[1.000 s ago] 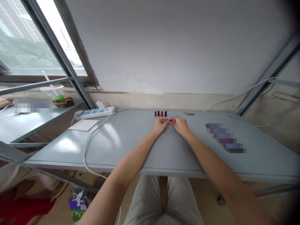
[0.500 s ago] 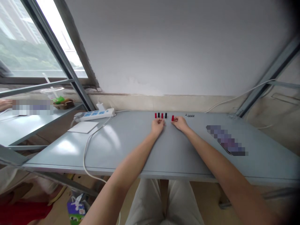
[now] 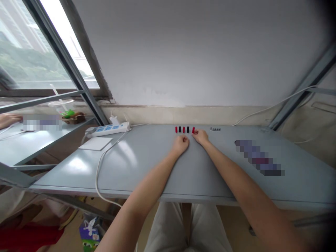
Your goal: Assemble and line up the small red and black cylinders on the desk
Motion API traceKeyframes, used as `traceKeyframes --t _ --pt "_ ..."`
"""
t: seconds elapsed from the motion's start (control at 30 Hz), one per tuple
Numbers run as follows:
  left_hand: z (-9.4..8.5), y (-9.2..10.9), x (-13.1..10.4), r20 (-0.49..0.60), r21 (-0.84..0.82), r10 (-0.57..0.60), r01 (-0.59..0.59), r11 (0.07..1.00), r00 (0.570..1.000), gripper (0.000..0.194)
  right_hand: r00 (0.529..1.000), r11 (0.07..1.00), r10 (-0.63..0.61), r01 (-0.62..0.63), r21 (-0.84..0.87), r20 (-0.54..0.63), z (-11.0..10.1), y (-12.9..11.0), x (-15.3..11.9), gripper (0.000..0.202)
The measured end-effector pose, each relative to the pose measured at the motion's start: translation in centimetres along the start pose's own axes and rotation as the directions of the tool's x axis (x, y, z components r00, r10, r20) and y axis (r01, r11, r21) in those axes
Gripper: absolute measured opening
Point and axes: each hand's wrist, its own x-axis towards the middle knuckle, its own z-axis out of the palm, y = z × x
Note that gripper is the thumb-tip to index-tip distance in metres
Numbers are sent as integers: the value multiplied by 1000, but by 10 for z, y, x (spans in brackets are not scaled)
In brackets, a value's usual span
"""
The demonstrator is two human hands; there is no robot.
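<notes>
My right hand (image 3: pixel 201 136) has its fingers closed on a small red cylinder (image 3: pixel 193 130), which stands upright at the right end of a row. To its left in that row are a black cylinder (image 3: pixel 188 129), a red one (image 3: pixel 183 130), another black one (image 3: pixel 180 129) and a red one (image 3: pixel 176 129) at the far left. My left hand (image 3: pixel 181 144) rests on the table just in front of the row, its fingers curled together. Whether something small is inside those fingers I cannot make out.
Several small metal pieces (image 3: pixel 215 129) lie right of my right hand. A blurred-out phone-like object (image 3: pixel 258 157) is on the table's right. At left are a power strip (image 3: pixel 111 129), a white flat square (image 3: pixel 96 143) and a cable (image 3: pixel 97 171). Another person's hand (image 3: pixel 10 120) shows at far left.
My right hand has brought the red cylinder closer to the right end of the row. My left hand has drawn back slightly from the row, toward me. The view has shifted a little.
</notes>
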Motion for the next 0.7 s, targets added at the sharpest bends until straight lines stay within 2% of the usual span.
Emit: traceKeyframes --t 0.13,0.23,0.43,0.7 --pt "-3 4 -6 107 107 93 -104 989 990 14 995 991 -69 60 -122 -67 -1 8 -8 28" --pt "-5 6 -7 124 118 115 -130 984 986 16 985 966 -156 137 -218 -74 -4 18 -20 32" --pt "-3 3 -6 123 133 138 -154 979 983 15 952 945 -299 305 -118 67 -13 35 -37 35" --pt "-2 4 -6 132 167 130 -151 974 983 13 940 932 -324 337 -135 112 -18 33 -35 36"
